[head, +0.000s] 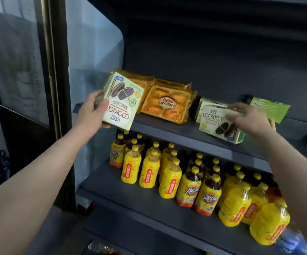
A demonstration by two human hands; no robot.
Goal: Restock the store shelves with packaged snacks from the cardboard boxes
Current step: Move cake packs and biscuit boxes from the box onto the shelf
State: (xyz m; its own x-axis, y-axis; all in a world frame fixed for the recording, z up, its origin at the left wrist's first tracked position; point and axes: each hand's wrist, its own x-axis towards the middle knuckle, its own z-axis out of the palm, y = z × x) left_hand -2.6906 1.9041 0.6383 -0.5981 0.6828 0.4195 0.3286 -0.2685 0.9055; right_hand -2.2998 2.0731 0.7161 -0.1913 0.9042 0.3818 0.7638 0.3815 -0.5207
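My left hand point(92, 110) grips a pale green Cookico biscuit box point(122, 103), upside down, in front of the upper shelf's left end. My right hand point(246, 116) holds a second Cookico box point(217, 124) that sits at the front of the upper shelf point(185, 133); my fingers curl over its top right corner. Another Cookico box point(202, 105) stands just behind it. Orange-wrapped pastry packs point(165, 102) lie on the same shelf between my two hands.
A green packet point(270, 107) leans at the shelf's back right. Several yellow bottled drinks point(185, 179) fill the lower shelf point(130, 203). A glass door point(20, 61) with a dark frame stands open on the left.
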